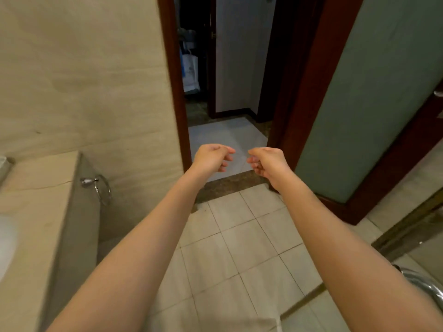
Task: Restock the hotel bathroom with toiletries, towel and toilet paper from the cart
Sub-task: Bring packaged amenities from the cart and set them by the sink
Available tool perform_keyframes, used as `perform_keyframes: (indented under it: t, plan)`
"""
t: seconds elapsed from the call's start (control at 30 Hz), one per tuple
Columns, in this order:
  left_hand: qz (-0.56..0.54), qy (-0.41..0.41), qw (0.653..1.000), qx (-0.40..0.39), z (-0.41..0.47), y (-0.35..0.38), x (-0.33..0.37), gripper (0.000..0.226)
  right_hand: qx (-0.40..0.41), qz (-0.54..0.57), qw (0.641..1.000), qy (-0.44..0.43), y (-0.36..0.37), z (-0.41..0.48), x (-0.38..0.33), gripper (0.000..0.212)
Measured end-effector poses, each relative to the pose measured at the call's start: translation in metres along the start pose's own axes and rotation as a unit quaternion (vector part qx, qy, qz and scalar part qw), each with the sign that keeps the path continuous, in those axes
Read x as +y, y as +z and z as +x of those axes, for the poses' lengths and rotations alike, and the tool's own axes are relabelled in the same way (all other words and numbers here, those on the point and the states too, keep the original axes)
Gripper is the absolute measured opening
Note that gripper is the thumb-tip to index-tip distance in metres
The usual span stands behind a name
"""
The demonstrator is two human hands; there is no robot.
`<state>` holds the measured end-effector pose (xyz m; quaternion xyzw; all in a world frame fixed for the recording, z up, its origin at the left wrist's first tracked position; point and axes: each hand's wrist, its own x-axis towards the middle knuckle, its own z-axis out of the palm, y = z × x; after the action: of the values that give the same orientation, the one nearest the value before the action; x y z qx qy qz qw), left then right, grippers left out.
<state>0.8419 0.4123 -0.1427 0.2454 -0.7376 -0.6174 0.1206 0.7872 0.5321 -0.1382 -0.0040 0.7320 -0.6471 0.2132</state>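
Forearms: both of mine reach out bare from 6 o'clock toward the doorway, over the pale floor tiles [239, 248].
Left hand [212, 158]: near centre, back turned up, fingers [227, 157] loosely curled, with nothing in them.
Right hand [267, 162]: just beside the left, a small gap between them, loosely curled too and holding nothing.
Vanity counter [36, 188]: beige stone at 8 o'clock, with a slice of white basin [7, 240] at its left edge.
Towel ring [103, 189]: chrome, fixed to the counter's end at 9 o'clock, with no towel on it.
Chrome fixture [422, 281]: curved metal at 4 o'clock, partly behind my right arm; I cannot tell what it is.
Threshold [230, 185]: dark speckled stone strip just under my hands, between the bathroom tiles and the lighter floor outside.
Door frame [175, 92]: dark red wood, running up to 12 o'clock beside the beige wall [84, 80].
Door [371, 92]: swung open at 2 o'clock, a green frosted panel in red wood, with its metal handle [438, 93] at the right edge.
Cart [188, 37]: probably the dim shape past the doorway at 12 o'clock, well apart from my hands, with a white bag [190, 70] hanging on it; too dark to tell what it carries.
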Motion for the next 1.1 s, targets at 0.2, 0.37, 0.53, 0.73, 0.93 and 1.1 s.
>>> perform_keyframes:
  t: [0.2, 0.37, 0.53, 0.73, 0.93, 1.1]
  plan:
    - [-0.016, -0.008, 1.000, 0.012, 0.071, 0.023, 0.011, 0.024, 0.010, 0.007, 1.000, 0.013, -0.003, 0.075, -0.007, 0.019]
    - [-0.016, -0.014, 1.000, -0.010, 0.118, 0.035, 0.013, 0.025, 0.015, 0.023, 0.999, 0.024, -0.004, 0.119, -0.007, 0.018]
    - [-0.013, -0.008, 1.000, -0.020, 0.185, 0.030, 0.025, 0.021, 0.026, 0.018, 0.999, 0.018, 0.013, 0.185, -0.029, 0.017]
    - [-0.007, -0.025, 0.999, -0.027, 0.293, 0.006, 0.037, 0.021, 0.036, 0.015, 0.999, -0.002, 0.049, 0.276, -0.072, 0.018]
    - [-0.020, -0.014, 0.999, -0.038, 0.393, -0.001, 0.062, 0.020, 0.046, 0.021, 0.998, -0.025, 0.075, 0.357, -0.112, 0.013]
    - [-0.022, -0.026, 0.998, -0.050, 0.464, 0.007, 0.067, 0.019, 0.037, 0.024, 0.999, -0.026, 0.083, 0.422, -0.136, 0.007]
